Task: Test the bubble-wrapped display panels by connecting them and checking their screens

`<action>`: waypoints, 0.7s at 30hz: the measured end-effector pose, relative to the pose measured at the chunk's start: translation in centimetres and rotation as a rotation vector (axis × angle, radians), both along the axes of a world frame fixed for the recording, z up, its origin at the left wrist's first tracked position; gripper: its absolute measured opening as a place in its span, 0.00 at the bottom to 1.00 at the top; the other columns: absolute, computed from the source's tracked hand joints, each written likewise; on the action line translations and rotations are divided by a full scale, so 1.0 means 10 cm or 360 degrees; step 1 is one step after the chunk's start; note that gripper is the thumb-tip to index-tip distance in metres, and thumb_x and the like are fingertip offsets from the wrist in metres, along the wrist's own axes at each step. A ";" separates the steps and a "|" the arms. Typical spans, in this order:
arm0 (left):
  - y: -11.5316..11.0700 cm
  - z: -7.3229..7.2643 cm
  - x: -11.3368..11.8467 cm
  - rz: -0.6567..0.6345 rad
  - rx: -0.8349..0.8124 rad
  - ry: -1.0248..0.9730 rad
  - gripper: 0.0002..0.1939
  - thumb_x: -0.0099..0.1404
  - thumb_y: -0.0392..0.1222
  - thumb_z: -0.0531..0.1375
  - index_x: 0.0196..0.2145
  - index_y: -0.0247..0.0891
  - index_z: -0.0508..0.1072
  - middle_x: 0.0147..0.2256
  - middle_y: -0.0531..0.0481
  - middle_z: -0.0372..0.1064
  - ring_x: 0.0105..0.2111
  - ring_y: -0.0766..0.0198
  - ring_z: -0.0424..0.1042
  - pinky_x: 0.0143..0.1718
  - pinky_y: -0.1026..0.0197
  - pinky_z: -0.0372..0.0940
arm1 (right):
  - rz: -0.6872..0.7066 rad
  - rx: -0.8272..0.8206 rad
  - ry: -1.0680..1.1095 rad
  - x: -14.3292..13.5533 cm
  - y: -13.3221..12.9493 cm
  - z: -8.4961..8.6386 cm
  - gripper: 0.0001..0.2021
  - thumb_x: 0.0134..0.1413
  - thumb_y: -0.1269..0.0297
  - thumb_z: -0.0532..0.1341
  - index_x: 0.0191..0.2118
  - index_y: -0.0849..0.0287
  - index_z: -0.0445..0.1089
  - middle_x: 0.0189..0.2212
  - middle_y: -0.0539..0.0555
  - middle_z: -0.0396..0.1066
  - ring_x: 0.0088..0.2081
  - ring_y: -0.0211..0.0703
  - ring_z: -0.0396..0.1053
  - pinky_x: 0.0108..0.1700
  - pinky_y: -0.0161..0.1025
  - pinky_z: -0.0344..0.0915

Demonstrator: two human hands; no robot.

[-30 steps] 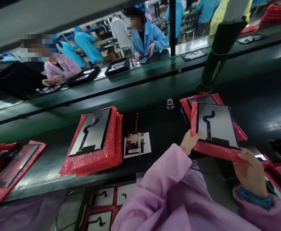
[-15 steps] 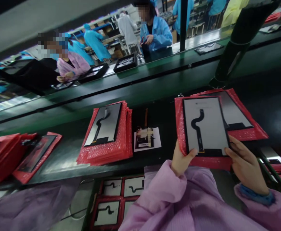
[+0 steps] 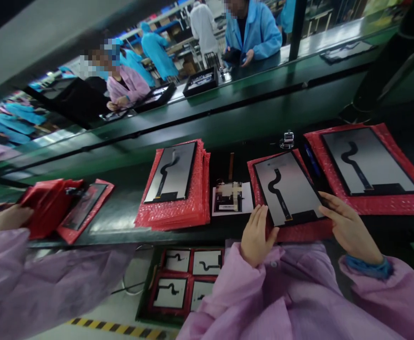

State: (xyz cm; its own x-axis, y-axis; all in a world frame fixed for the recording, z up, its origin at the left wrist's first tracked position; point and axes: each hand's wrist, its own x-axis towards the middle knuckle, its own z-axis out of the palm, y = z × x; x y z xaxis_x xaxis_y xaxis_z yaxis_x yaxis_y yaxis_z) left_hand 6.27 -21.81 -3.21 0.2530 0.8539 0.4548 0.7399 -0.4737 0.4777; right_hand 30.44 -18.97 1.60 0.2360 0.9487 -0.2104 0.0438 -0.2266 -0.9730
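Note:
A display panel (image 3: 297,186) with a black bent flex cable lies tilted on a red bubble-wrap bag (image 3: 254,165) at the table's front edge. My left hand (image 3: 258,233) rests against the panel's lower left side, its fingers stretched out and the thumb apart. At the lower right corner, my right hand (image 3: 352,229) grips the panel's edge between thumb and fingers. Part of the bag is hidden beneath the panel. To the right, another panel (image 3: 387,163) lies on red bubble wrap (image 3: 405,205).
Left stands a stack of red bubble bags (image 3: 178,217) with a panel on top. A small circuit assembly (image 3: 230,196) sits on white paper. Behind are a metal clip (image 3: 288,139) and a blue pen (image 3: 311,160). A co-worker's hand (image 3: 6,217) is far left. Below, a crate (image 3: 145,288) holds panels.
The panel and bag have come down to the table and shifted left, away from the right-hand bag. My left fingers moved onto the panel's side. The view has swung right.

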 end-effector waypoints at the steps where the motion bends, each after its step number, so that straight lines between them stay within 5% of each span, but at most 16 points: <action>1: 0.00 -0.01 -0.02 -0.0034 0.0008 0.0048 0.30 0.74 0.47 0.55 0.67 0.29 0.57 0.61 0.33 0.68 0.65 0.48 0.64 0.62 0.45 0.69 | 0.0007 0.0018 -0.0054 0.01 0.00 0.01 0.21 0.48 0.52 0.68 0.49 0.50 0.74 0.52 0.55 0.75 0.56 0.53 0.72 0.62 0.50 0.68; 8: 0.00 -0.04 -0.07 -0.0103 0.0055 0.0196 0.27 0.74 0.43 0.54 0.66 0.29 0.59 0.62 0.33 0.67 0.66 0.49 0.63 0.63 0.45 0.68 | 0.0047 0.0459 -0.1009 0.02 -0.04 0.15 0.20 0.54 0.47 0.61 0.48 0.52 0.76 0.54 0.59 0.69 0.60 0.63 0.65 0.65 0.68 0.55; 10: 0.00 -0.05 -0.07 -0.0109 0.0054 0.0195 0.27 0.74 0.42 0.54 0.66 0.29 0.59 0.63 0.33 0.66 0.67 0.49 0.62 0.63 0.45 0.67 | 0.0043 0.0474 -0.1062 -0.01 -0.06 0.22 0.21 0.54 0.47 0.61 0.49 0.53 0.76 0.53 0.60 0.70 0.56 0.63 0.67 0.62 0.68 0.58; 15: 0.00 -0.05 -0.07 -0.0115 0.0061 0.0197 0.29 0.74 0.42 0.54 0.68 0.30 0.55 0.63 0.33 0.65 0.67 0.49 0.61 0.63 0.45 0.68 | 0.0086 0.0113 -0.0442 -0.09 -0.07 0.31 0.24 0.51 0.50 0.66 0.53 0.52 0.74 0.45 0.56 0.76 0.46 0.51 0.74 0.49 0.49 0.73; 21: -0.16 0.03 -0.07 0.0042 0.0024 0.0080 0.32 0.74 0.49 0.56 0.68 0.31 0.55 0.62 0.31 0.65 0.66 0.48 0.64 0.62 0.46 0.69 | -0.0187 -0.0093 0.0137 0.04 -0.06 0.23 0.25 0.39 0.53 0.74 0.48 0.48 0.79 0.46 0.52 0.78 0.40 0.42 0.76 0.33 0.31 0.74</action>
State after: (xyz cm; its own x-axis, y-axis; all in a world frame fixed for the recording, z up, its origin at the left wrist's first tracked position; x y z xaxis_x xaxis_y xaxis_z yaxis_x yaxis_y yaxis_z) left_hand 5.55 -23.44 -2.95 0.2535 0.8537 0.4548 0.7749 -0.4607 0.4329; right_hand 30.86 -19.61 3.85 0.3235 0.9011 -0.2888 -0.0693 -0.2818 -0.9570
